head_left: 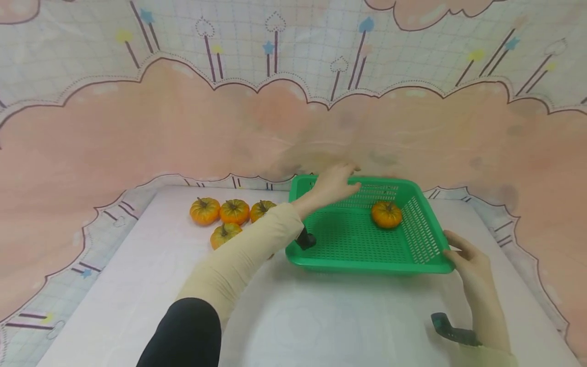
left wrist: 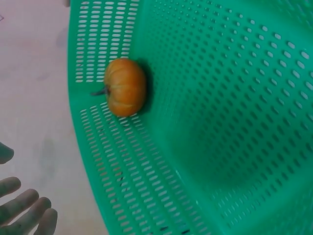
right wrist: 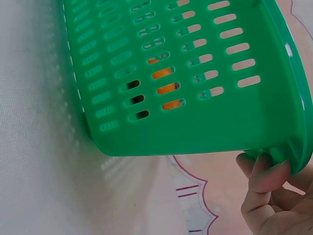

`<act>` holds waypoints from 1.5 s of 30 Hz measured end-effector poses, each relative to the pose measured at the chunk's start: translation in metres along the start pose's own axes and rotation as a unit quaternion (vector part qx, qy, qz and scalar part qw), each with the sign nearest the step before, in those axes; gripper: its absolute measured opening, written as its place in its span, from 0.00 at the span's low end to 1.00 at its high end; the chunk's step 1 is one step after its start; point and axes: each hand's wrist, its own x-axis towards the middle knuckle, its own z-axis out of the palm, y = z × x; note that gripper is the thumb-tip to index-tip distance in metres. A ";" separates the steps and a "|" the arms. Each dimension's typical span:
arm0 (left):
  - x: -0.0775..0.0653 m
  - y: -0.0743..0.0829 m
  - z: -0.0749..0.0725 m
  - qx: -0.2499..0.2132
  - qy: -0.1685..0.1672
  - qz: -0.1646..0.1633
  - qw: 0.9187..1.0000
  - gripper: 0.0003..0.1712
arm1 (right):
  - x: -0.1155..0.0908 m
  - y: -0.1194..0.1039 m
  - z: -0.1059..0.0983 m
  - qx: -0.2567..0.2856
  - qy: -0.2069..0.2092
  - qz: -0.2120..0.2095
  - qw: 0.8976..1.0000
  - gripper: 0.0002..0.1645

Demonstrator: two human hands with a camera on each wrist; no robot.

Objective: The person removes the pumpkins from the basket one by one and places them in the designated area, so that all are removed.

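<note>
A green plastic basket (head_left: 357, 267) with slotted walls stands on the white table. One small orange pumpkin (head_left: 386, 214) lies inside it, towards the right in the head view and against the slotted wall in the left wrist view. Above the basket's back left part, my left hand (head_left: 331, 186) has its fingers extended and holds nothing; its fingers (left wrist: 29, 211) show beyond the rim in the left wrist view. My right hand (head_left: 472, 265) grips the basket's rim at the near right corner, thumb and fingers pinching the edge (right wrist: 274, 193).
Left of the basket, several small pumpkins (head_left: 205, 211) sit grouped on the table (head_left: 151, 265), some partly hidden by my left sleeve (head_left: 247, 260). A patterned cloth (head_left: 220, 127) hangs behind. Each wrist carries a dark strap or mount (head_left: 454, 331).
</note>
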 end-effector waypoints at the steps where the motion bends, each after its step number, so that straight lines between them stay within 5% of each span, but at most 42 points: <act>1: 0.003 0.001 0.004 0.001 -0.005 0.003 1.000 0.26 | 0.000 0.000 0.000 -0.002 0.000 0.000 1.000 0.32; 12: 0.026 0.016 0.044 -0.010 -0.059 -0.005 0.998 0.30 | -0.002 -0.001 -0.001 0.010 -0.013 0.001 1.000 0.32; 33: 0.041 0.039 0.096 -0.013 -0.105 -0.065 0.992 0.37 | -0.004 0.005 -0.004 0.000 -0.005 -0.027 1.000 0.32; 41: 0.039 0.041 0.112 -0.065 -0.128 -0.115 0.983 0.44 | -0.007 0.008 -0.006 0.014 -0.016 -0.014 1.000 0.33; 45: 0.037 0.036 0.115 -0.111 -0.113 -0.130 0.979 0.46 | -0.004 0.006 -0.003 0.025 -0.024 -0.013 0.999 0.33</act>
